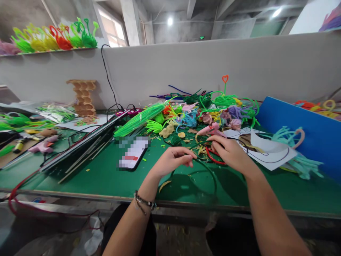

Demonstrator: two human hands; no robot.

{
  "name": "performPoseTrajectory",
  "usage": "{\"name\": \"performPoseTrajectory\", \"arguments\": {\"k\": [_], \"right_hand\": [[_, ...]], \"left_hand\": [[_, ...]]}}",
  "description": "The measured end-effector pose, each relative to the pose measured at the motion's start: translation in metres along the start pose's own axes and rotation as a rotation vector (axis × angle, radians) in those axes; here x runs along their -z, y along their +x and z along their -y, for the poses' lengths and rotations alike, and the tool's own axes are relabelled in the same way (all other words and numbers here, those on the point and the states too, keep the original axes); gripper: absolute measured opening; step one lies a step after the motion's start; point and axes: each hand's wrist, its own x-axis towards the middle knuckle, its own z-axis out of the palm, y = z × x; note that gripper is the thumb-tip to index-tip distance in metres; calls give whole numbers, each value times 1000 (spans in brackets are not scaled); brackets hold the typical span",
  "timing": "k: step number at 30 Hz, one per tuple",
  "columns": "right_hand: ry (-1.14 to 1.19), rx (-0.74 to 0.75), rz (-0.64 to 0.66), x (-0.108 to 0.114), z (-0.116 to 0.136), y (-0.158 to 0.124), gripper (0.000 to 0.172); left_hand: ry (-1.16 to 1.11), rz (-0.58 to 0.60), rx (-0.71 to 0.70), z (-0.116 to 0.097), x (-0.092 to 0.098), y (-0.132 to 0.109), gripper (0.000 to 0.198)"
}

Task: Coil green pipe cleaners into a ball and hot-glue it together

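Note:
My left hand is above the green tabletop, its fingers bent and closed on a dark green pipe cleaner. From those fingertips the pipe cleaner bends in a wide loop to the right and down. My right hand, farther right, has thumb and fingers pinched on a dark green strand; whether it belongs to the same piece I cannot make out. Just behind the right hand lies a pink glue gun. Red-handled pliers or scissors, partly covered, lie under that hand.
A phone lies left of my hands. Behind are a bright green pipe cleaner bundle and a pile of coloured fuzzy pieces. A white paper sheet, a turquoise fuzzy piece and a blue panel stand right. Thin sticks lie left.

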Motion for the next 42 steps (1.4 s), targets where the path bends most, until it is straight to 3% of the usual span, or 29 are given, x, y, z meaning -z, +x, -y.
{"name": "performPoseTrajectory", "arguments": {"k": [4,9,12,19,24,30,33,36,39,42], "right_hand": [[-20,45,23,-2,3,-3,25],[177,277,217,-13,32,-11,28],[274,377,278,-14,41,-13,23],[232,188,47,2,30,-12,25],[245,154,90,8,30,-18,38],[245,116,14,4,33,-17,25],[192,124,-24,5,31,-15,23],[86,199,-76,3,28,-15,20],[8,345,-94,-7,29,-14,25],[-50,484,-85,-20,35,-13,28]], "left_hand": [[103,8,11,-3,0,-2,11],[115,160,54,-8,-10,-5,25],[65,165,-6,-9,-12,-6,29],[89,-70,-192,-11,-1,-6,22],[51,-231,-249,-10,1,-3,13],[17,-414,-300,-2,8,2,15],[126,-432,-280,1,12,3,18],[468,-459,-272,-3,12,2,14],[817,-399,-293,-12,4,-3,15],[757,-107,-211,-20,-8,-9,29]]}}
